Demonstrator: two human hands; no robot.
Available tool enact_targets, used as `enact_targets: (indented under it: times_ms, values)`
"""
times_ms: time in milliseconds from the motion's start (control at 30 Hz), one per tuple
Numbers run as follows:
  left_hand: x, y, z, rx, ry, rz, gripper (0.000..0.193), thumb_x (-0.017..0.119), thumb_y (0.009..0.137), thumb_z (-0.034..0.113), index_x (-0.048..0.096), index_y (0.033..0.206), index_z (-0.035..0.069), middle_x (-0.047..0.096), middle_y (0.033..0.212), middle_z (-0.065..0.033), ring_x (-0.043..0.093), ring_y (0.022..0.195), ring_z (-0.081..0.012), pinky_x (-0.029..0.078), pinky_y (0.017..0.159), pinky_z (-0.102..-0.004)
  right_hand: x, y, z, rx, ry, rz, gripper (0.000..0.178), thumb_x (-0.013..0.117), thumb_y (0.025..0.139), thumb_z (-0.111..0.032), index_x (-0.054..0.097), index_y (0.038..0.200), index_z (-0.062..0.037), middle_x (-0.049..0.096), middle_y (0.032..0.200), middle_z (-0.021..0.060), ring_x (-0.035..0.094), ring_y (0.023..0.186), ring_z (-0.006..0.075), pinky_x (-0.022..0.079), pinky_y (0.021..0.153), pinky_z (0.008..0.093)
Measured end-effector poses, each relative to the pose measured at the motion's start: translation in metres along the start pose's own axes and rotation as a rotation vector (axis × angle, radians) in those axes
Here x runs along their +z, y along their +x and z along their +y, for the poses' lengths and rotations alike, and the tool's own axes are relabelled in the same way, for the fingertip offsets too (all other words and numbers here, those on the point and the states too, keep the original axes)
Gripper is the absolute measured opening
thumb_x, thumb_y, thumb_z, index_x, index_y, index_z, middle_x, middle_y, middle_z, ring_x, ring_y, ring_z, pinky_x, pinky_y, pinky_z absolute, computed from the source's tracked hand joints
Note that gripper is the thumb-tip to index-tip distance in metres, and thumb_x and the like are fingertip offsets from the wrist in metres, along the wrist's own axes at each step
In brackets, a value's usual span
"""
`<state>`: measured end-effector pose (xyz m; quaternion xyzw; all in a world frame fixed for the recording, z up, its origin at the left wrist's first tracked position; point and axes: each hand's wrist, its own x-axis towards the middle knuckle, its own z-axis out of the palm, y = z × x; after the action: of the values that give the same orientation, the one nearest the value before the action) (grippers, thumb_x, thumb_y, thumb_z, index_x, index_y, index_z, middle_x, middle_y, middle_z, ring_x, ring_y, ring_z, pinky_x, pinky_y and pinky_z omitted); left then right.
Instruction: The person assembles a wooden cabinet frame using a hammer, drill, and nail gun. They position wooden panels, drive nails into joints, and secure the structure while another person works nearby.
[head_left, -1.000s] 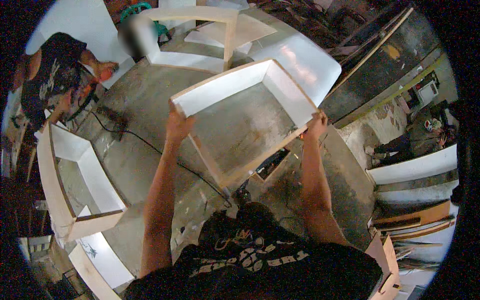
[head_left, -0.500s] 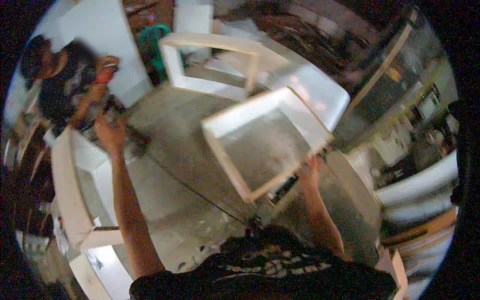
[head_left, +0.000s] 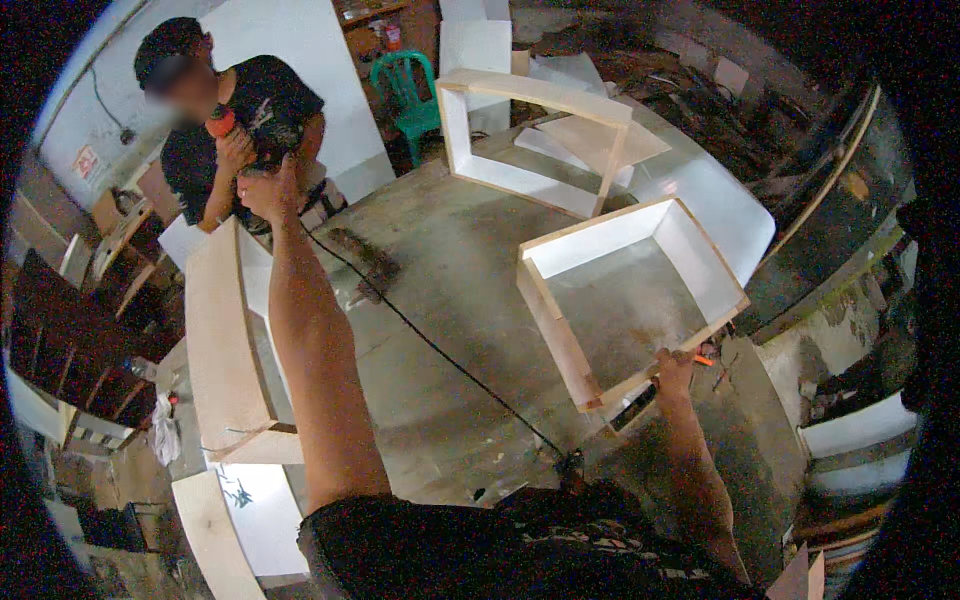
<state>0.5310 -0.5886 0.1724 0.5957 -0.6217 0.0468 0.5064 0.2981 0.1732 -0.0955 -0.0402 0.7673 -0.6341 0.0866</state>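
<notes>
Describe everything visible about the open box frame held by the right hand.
The box frame is a four-sided open rectangle of board, white on the inner faces and pale bare wood on the edges and outer sides. You can see the grey concrete floor straight through it, so it shows no back panel. It is tilted, with its near lower edge gripped by the right hand. Nothing else visibly touches it. A similar frame stands behind it.

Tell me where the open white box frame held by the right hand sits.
In the head view, the open white box frame sits right of centre on the concrete floor, the right hand on its near edge.
</notes>
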Motion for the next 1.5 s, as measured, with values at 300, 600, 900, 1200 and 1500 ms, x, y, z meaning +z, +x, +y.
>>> enact_targets:
  times_ms: [300,600,900,1200,1500]
  values:
    - [0.002,0.117,-0.076,0.465,-0.12,-0.147,0.09,0.08,0.067,0.059,0.051,0.122,-0.006,0.063,0.113,-0.0183,0.062,0.108,-0.034,0.053,0.09,-0.0444,0.052,-0.028,0.003,-0.114,-0.043,0.067,0.069,0.062,0.092,-0.036,0.027,0.141,-0.0027,0.055,0.115,0.0119,0.053,0.103,0.0277,0.042,0.095,0.0448]
    - [0.009,0.032,0.004,0.434,-0.3,-0.324,0.086,0.076,0.071,0.057,0.051,0.124,-0.006,0.063,0.115,-0.0184,0.063,0.107,-0.0342,0.053,0.09,-0.0449,0.169,-0.079,-0.031,-0.054,-0.068,0.153,0.136,0.084,0.076,-0.036,-0.023,0.146,0.0097,0.035,0.139,0.0274,0.039,0.128,0.0371,0.029,0.115,0.0476]
    - [-0.144,-0.11,0.021,0.351,-0.686,-0.397,0.082,0.072,0.075,0.055,0.052,0.126,-0.005,0.062,0.117,-0.0186,0.063,0.106,-0.0345,0.053,0.09,-0.0454,0.101,-0.104,-0.078,-0.005,0.097,-0.293,0.144,0.086,0.076,-0.04,-0.032,0.146,0.0038,-0.005,0.162,0.0293,0.004,0.151,0.0378,0.02,0.122,0.0427]
    - [-0.374,-0.337,0.018,-0.075,-0.94,-0.566,0.079,0.068,0.078,0.054,0.052,0.128,-0.005,0.062,0.119,-0.0187,0.064,0.105,-0.0347,0.053,0.09,-0.0459,-0.008,-0.143,-0.133,-0.499,0.247,-1.01,0.107,0.085,0.081,-0.033,0.014,0.159,-0.0102,0.025,0.162,0.0094,0.035,0.144,0.0254,0.037,0.111,0.0474]
    - [-0.382,-0.569,0.161,-0.575,-1.451,-1.308,0.075,0.064,0.082,0.052,0.053,0.13,-0.004,0.062,0.122,-0.0189,0.064,0.104,-0.0349,0.054,0.09,-0.0464,-0.147,-0.139,-0.221,-0.043,1.07,-1.356,0.085,0.072,0.087,-0.046,0.032,0.149,-0.003,0.044,0.147,0.0115,0.058,0.112,0.0209,0.05,0.091,0.0357]
